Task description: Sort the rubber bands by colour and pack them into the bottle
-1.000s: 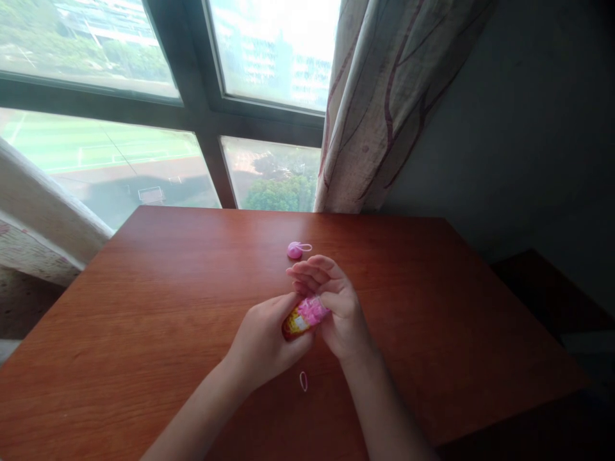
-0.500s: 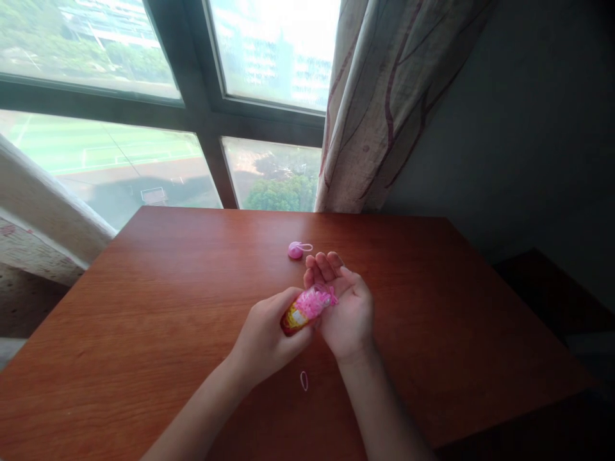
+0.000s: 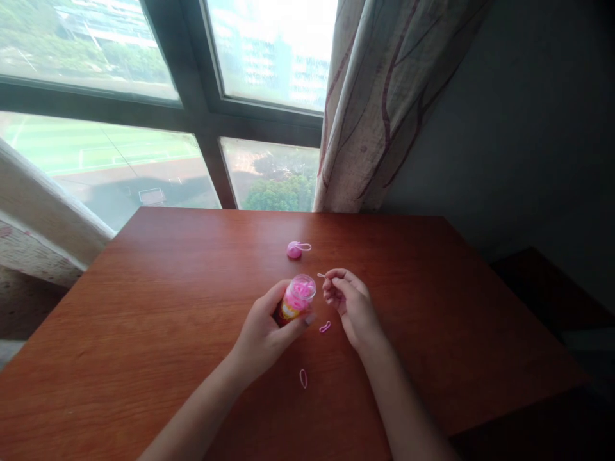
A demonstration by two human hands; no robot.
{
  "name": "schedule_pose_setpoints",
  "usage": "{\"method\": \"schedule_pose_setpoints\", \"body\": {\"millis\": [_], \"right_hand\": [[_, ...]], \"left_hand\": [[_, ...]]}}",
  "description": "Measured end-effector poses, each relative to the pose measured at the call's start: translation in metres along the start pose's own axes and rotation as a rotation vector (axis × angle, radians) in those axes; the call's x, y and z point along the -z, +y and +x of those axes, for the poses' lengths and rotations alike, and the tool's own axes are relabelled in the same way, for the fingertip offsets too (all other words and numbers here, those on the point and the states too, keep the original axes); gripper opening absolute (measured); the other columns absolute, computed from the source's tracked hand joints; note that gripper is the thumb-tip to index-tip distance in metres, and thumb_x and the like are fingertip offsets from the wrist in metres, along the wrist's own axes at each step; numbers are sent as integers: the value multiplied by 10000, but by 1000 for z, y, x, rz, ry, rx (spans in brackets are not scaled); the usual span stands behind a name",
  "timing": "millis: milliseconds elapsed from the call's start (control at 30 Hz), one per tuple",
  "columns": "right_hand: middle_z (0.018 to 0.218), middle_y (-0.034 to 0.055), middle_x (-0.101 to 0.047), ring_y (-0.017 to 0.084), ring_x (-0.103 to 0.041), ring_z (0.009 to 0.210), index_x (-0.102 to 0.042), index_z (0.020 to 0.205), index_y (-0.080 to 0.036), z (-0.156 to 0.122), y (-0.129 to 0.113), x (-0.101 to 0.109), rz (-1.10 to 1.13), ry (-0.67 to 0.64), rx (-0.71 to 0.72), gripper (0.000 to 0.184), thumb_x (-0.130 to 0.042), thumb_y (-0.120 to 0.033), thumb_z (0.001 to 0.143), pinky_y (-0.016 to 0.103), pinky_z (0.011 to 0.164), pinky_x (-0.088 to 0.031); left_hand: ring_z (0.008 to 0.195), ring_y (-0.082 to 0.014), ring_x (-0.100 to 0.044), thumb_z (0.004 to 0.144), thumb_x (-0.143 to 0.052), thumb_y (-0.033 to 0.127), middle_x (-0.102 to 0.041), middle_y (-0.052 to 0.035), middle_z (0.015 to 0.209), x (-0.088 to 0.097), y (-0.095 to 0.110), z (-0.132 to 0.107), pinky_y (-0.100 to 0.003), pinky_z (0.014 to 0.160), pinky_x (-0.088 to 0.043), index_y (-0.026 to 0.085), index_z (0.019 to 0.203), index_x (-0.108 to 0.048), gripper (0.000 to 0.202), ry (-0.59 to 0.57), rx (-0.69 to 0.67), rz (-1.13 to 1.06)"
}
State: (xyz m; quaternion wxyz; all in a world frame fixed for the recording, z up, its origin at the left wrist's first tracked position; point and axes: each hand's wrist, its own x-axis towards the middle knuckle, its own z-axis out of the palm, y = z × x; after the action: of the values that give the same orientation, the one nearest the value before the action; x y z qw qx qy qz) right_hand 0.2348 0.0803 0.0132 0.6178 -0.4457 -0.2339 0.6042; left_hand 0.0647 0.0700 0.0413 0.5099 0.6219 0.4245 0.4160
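Observation:
My left hand (image 3: 269, 330) is wrapped round a small clear jar (image 3: 296, 301) full of pink elastic bands, its open mouth tilted up toward me. To the right of the jar, my right hand (image 3: 350, 301) pinches a pale elastic band (image 3: 321, 275) between thumb and fingertip, the loop sticking out to the left. A twisted pink elastic band (image 3: 325, 326) lies on the table just below the right hand. Nearer to me, between my forearms, rests a light pink elastic band (image 3: 303, 378).
Beyond the jar, a pink lid (image 3: 295, 250) sits on the wooden table (image 3: 168, 307) with a pale loop over it. Behind the table's far edge stand a window (image 3: 192, 109) and a patterned curtain (image 3: 369, 109).
The jar has turned from tipped over my right palm to mouth-up. My right hand has gone from an open cupped palm to a pinch on a band. A pink band now lies on the table.

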Motion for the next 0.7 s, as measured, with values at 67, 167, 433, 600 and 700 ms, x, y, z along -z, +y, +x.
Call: {"method": "schedule_pose_setpoints", "body": {"millis": [67, 167, 433, 600, 700], "right_hand": [[684, 4, -671, 100, -583, 598, -680, 795, -157, -3, 5, 3, -174, -14, 47, 100, -680, -250, 758, 176, 541, -458], [740, 20, -697, 141, -642, 709, -707, 805, -164, -9, 10, 6, -308, -65, 124, 142, -647, -292, 807, 239, 690, -510], [939, 44, -695, 189, -633, 880, -688, 935, -199, 23, 0, 28, -855, -85, 465, 243, -459, -175, 859, 325, 797, -503], [948, 46, -640, 199, -555, 928, -689, 896, -202, 48, -8, 25, -1178, -244, 521, 378, -463, 23, 695, 344, 879, -441], [876, 44, -609, 191, -527, 896, -667, 808, -191, 43, -14, 18, -1292, -355, 508, 376, -451, 77, 657, 316, 874, -419]], "left_hand": [[761, -151, -553, 810, -672, 346, -620, -29, 851, 3, -1, 1, -240, 690, -471, 157, 969, -600, 258, 25, 1, -6], [686, -118, -499, 832, -662, 346, -576, -6, 803, 10, -4, 2, -220, 626, -432, 159, 947, -588, 232, 84, 11, -4], [594, -82, -388, 824, -668, 322, -492, 40, 732, 18, -3, 4, -199, 560, -362, 172, 941, -570, 214, 77, 47, 39], [632, -96, -413, 815, -668, 340, -501, 36, 749, 18, -5, 4, -195, 568, -358, 172, 926, -583, 218, 71, 57, 84], [652, -102, -423, 822, -662, 348, -510, 35, 763, 19, -7, 5, -199, 587, -366, 176, 943, -589, 222, 69, 53, 94]]}}
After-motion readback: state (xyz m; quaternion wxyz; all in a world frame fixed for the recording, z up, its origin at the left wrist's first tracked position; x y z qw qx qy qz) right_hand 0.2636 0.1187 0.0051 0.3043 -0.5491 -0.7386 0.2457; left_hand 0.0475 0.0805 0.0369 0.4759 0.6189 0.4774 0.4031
